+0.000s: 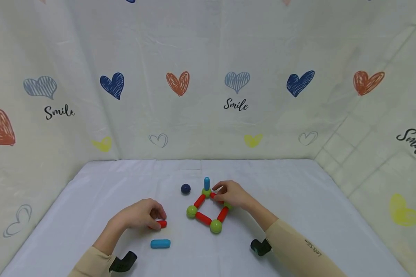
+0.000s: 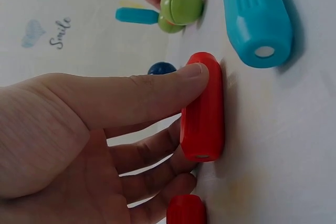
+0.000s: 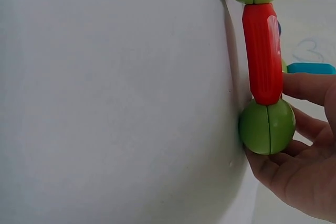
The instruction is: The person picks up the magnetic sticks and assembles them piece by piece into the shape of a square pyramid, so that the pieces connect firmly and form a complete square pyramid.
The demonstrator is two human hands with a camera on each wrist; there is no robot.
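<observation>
On the table my left hand (image 1: 142,213) pinches a red magnetic rod (image 2: 203,121), thumb on its near side and fingers behind. A second red rod (image 2: 186,211) lies close to those fingers. Before the left hand lies a light-blue rod (image 1: 160,243). To the right, red rods and green balls (image 1: 216,226) form a four-sided frame, with another light-blue rod (image 1: 207,183) upright on its far ball. My right hand (image 1: 234,193) holds the frame's far-right red rod (image 1: 213,195) beside the right-corner green ball (image 3: 268,127); the exact finger contact is partly hidden.
A dark-blue ball (image 1: 185,189) sits left of the frame's far corner. White cloth (image 1: 280,177) covers the table, and a heart-printed curtain (image 1: 208,127) hangs behind and at both sides. Black wrist mounts (image 1: 123,262) stick out from both sleeves.
</observation>
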